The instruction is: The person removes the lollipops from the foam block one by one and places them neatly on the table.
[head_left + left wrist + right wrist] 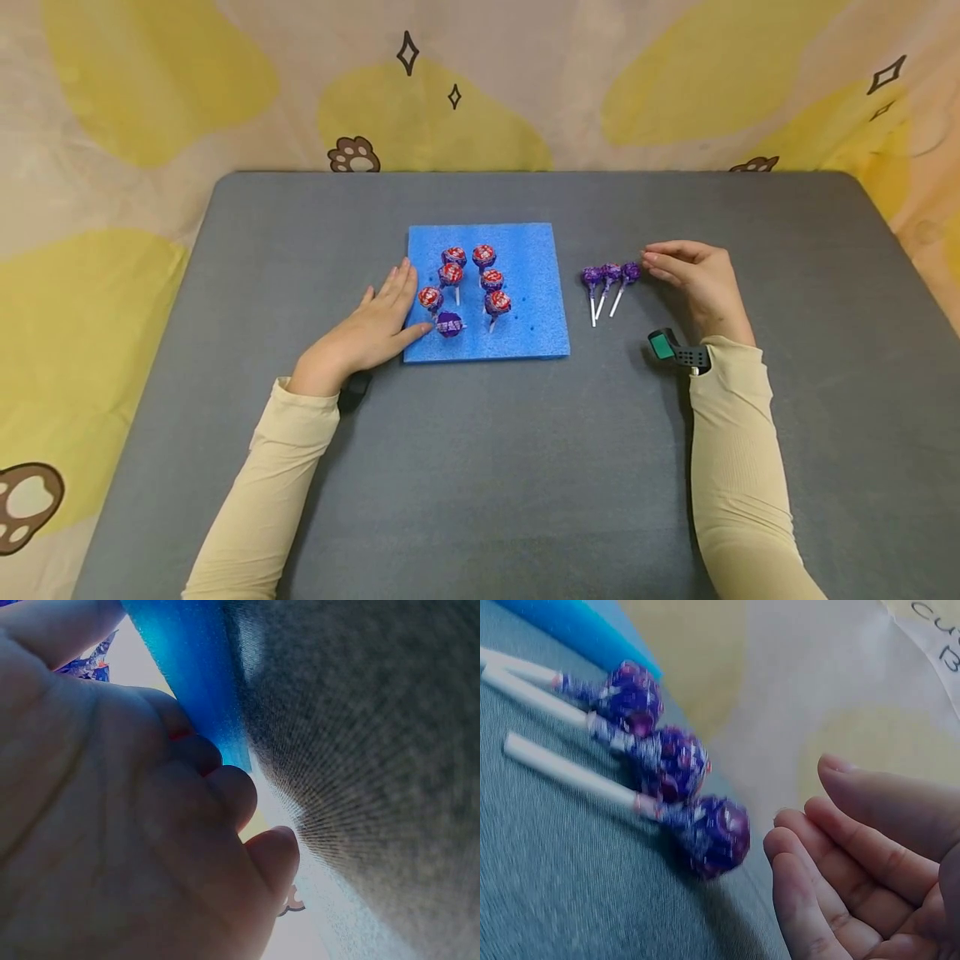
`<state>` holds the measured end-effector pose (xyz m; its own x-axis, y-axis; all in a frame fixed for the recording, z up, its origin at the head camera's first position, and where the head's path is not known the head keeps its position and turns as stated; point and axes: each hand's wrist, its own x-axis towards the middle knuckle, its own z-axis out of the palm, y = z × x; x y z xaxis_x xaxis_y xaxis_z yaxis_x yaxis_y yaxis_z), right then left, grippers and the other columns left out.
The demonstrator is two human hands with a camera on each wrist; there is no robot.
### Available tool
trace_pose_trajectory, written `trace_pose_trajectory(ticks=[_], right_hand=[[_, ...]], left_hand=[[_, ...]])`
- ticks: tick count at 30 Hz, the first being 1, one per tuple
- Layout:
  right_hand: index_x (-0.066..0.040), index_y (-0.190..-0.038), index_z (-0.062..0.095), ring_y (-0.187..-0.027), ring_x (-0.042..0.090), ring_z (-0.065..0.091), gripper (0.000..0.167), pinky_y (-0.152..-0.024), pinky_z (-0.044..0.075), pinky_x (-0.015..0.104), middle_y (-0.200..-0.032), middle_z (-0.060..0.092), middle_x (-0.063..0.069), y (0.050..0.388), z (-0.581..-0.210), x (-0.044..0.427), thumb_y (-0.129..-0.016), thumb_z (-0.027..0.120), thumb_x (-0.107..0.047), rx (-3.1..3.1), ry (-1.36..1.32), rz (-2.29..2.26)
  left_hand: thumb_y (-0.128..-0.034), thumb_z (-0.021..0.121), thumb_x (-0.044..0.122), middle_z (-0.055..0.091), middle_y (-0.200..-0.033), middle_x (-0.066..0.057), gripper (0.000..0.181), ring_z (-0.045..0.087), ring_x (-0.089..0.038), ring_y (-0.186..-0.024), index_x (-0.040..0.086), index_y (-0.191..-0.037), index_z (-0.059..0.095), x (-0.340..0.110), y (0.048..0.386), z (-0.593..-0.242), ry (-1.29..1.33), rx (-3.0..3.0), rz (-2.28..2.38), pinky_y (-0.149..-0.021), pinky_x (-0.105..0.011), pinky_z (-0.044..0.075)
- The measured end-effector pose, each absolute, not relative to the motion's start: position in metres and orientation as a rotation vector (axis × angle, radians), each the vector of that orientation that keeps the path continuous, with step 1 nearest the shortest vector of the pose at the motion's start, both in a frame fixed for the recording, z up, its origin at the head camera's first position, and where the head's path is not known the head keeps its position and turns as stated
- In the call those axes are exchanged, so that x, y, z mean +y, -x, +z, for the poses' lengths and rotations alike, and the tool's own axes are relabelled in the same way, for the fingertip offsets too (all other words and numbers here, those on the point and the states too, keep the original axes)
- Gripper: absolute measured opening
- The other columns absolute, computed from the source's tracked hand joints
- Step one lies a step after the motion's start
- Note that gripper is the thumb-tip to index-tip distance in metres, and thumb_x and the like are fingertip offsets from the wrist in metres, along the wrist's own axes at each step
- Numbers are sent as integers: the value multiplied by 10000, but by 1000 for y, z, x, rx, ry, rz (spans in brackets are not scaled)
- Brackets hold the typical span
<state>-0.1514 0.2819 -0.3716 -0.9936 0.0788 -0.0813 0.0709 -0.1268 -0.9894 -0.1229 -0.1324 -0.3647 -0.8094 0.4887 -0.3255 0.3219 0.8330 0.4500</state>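
Sleeves (258, 492): closest to us, pale yellow, coming in from the lower left and lower right of the frame.
Left hand (367, 327): left of centre, fingers out pretty straight and close together against the left edge of the blue board (534, 337), thumb angled out over its lower left part.
Standing lollipops (498, 302): we count seven on the board, mid-frame, four in the left row and three in the right. Six show red tops; the lowest one on the left looks all purple.
Loose lollipops (611, 272): three purple ones lying right of the board, heads bunched up, white sticks pointing down the frame.
Right hand (697, 279): right of centre, fingers loosely bent, thumb apart from them in the right wrist view. Fingertips are just beside the rightmost loose head, not touching it.
Wristband (678, 348): black with a green face, below the right hand.
Table (510, 492): dark grey, under everything.
Backdrop (442, 125): we've got yellow blobs, paw prints and little stars across the top.
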Motion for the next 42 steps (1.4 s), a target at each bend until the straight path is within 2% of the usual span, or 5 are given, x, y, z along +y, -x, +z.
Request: trace_pose_trajectory(ticks=[19,26,36,42], right_hand=[[-16,-932,747,-806,97,670,113,-712,504,190,-861,722,9,148,-355,234,-831,698,-3,-2298,-68,2215],[5,-941,735,-806,184,672,127,-734,519,247,-905,719,79,143,-352,211,-816,714,-2,-2319,-173,2265],[48,-1036,691,-924,158,661,243,-851,484,260,-986,710,70,132,-351,173,-831,724,-80,-2570,-316,2169],[86,-1046,671,-864,139,669,257,-792,507,254,-956,711,45,127,-355,157,-826,717,-38,-2561,-382,2258]], left_hand=[[-996,413,394,-153,-1551,-126,795,-114,-280,-1421,2,-1485,-76,-132,124,-364,-591,2574,520,-1110,-534,-22],[-996,414,394,-154,-1551,-129,799,-119,-277,-1420,1,-1484,-81,-132,124,-364,-588,2570,520,-1110,-534,-23],[-992,421,396,-152,-1553,-123,800,-118,-276,-1421,4,-1486,-71,-132,124,-363,-591,2573,518,-1108,-538,-22],[-990,430,396,-139,-1556,-121,804,-110,-275,-1423,9,-1489,-67,-132,122,-364,-586,2582,524,-1108,-539,-20]])
